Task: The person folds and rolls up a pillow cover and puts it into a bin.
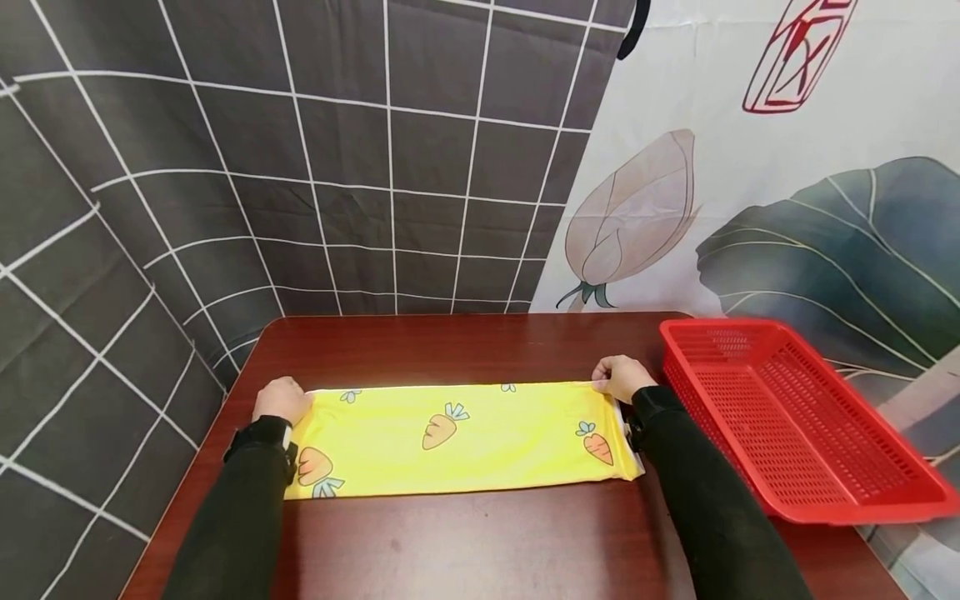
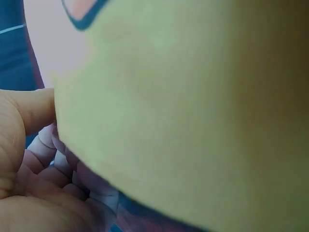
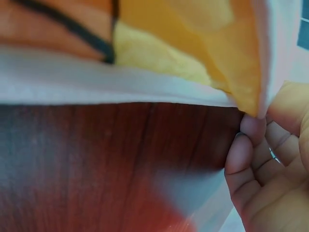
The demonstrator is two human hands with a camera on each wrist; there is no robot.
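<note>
1. Left hand and right hand each pinched a far corner of the yellow cloth, curled fingers closed on its edge.
2. The cloth lay folded flat on the table, stretched between the fingers.
3. Risk, as judged: uneven pulling could skew the fold, or a corner could slip free.

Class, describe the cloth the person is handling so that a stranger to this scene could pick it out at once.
Start at the dark red-brown table before the grid-patterned curtain. On it, left of the red basket, lies a long folded cloth, its far corners pinched by the left hand and right hand. It alone is bright yellow with orange carrots.
</note>
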